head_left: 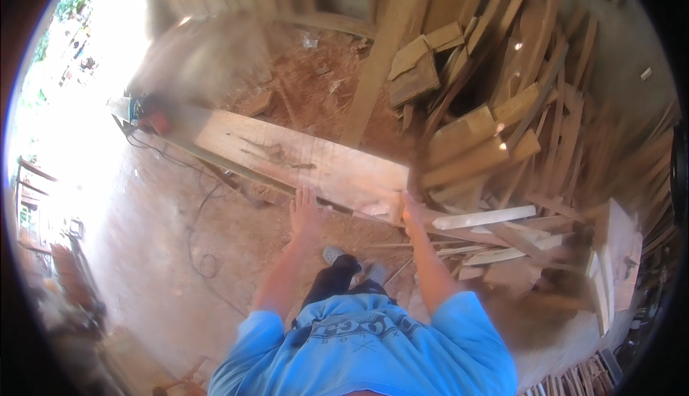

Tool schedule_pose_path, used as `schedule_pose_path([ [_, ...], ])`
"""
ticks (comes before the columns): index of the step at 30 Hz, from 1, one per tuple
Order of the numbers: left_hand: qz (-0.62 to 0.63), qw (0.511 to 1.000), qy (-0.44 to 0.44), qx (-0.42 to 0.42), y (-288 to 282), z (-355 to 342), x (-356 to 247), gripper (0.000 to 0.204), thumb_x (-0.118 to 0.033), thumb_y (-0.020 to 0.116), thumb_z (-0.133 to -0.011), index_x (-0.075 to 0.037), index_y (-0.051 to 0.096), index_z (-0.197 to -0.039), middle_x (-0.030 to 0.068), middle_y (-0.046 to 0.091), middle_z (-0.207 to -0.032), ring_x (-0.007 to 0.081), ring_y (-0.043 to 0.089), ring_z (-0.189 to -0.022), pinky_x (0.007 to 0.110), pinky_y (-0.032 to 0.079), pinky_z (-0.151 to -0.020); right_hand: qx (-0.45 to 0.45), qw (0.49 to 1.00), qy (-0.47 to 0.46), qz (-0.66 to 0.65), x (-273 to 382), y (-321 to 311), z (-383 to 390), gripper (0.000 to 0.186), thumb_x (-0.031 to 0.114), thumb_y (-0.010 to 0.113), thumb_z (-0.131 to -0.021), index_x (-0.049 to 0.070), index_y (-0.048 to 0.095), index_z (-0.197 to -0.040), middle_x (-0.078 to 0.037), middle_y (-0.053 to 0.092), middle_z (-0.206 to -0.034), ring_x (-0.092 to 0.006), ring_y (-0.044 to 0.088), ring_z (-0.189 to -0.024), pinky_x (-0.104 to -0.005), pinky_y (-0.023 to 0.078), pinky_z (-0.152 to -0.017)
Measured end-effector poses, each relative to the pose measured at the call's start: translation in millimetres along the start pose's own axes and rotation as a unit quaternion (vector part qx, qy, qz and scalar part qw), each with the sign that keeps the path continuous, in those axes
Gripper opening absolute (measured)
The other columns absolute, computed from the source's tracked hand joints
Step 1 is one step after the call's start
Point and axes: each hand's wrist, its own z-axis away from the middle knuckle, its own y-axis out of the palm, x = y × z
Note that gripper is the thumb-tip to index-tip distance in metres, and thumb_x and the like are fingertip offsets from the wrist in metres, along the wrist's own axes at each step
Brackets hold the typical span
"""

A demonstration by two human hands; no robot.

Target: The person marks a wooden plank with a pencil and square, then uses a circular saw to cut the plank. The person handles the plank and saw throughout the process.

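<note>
A wide, pale wooden board [337, 166] with dark, rough marks along its middle lies in front of me, running from far left to near right. My left hand [305, 211] is at its near long edge, fingers stretched and spread. At the board's right end, my right hand [413, 215] grips the corner; some of its fingers are hidden. Beyond the board's far left end is a blurred power tool [154, 115] in teal, dark and red. A narrow wooden beam [247, 172] shows along the board's near side.
Offcuts and long strips [488, 220] are heaped right of the board. Planks [380, 73] lean beyond it, over reddish sawdust [323, 66]. A dark cord [192, 231] curls across the floor at left. Another thick board [619, 252] stands at far right.
</note>
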Motion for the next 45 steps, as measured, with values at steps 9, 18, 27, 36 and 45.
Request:
schedule_pose_path([
  [9, -0.006, 0.932, 0.204, 0.301, 93.8, 67.0, 141.2, 0.072, -0.057, 0.057, -0.096, -0.008, 0.048, -0.149, 0.0206, 0.043, -0.156, 0.0395, 0.050, -0.136, 0.051, 0.037, -0.114, -0.067, 0.981, -0.065, 0.169, -31.7, -1.3, 48.6, 0.045, 0.020, 0.075, -0.085, 0.003, 0.062, -0.125, -0.018, 0.066, -0.120, -0.0340, 0.065, -0.106, -0.0460, 0.055, -0.082],
  [18, 0.084, 0.956, -0.054, 0.277, 99.6, 138.5, 415.7, 0.056, -0.052, 0.051, -0.101, -0.009, 0.063, -0.135, 0.0150, 0.065, -0.133, 0.0341, 0.060, -0.124, 0.046, 0.045, -0.105, -0.171, 0.847, -0.167, 0.474, -22.8, 35.6, 22.1, 0.049, 0.035, 0.072, -0.086, -0.002, 0.063, -0.118, -0.026, 0.065, -0.117, -0.0443, 0.062, -0.109, -0.0500, 0.050, -0.093],
  [27, 0.391, 0.875, -0.286, 0.006, -93.5, -54.3, 464.6, 0.057, -0.044, 0.060, -0.099, 0.005, 0.062, -0.128, 0.0271, 0.064, -0.128, 0.0314, 0.062, -0.121, 0.040, 0.048, -0.099, -0.176, 0.712, -0.141, 0.664, 5.0, 12.1, -57.2, 0.039, 0.038, 0.056, -0.098, 0.004, 0.073, -0.107, -0.028, 0.070, -0.096, -0.0435, 0.067, -0.093, -0.0539, 0.053, -0.081],
  [36, -0.095, 0.993, -0.071, -0.027, -146.4, -300.7, 481.8, 0.039, -0.038, 0.045, -0.106, -0.024, 0.061, -0.138, 0.0224, 0.058, -0.139, 0.0426, 0.060, -0.121, 0.050, 0.050, -0.100, -0.262, 0.878, 0.073, 0.394, -16.6, 5.8, -159.1, 0.069, 0.060, 0.054, -0.095, -0.004, 0.071, -0.114, -0.031, 0.069, -0.110, -0.0445, 0.064, -0.111, -0.0511, 0.050, -0.095],
  [45, 0.019, 0.993, -0.114, 0.000, -131.1, -425.1, 463.3, 0.056, -0.054, 0.043, -0.102, -0.014, 0.059, -0.138, 0.0276, 0.063, -0.128, 0.0430, 0.064, -0.113, 0.050, 0.050, -0.096, -0.355, 0.887, 0.118, 0.269, -10.8, 27.1, -142.5, 0.071, 0.058, 0.067, -0.087, -0.011, 0.072, -0.104, -0.033, 0.068, -0.115, -0.0439, 0.064, -0.113, -0.0476, 0.048, -0.097],
])
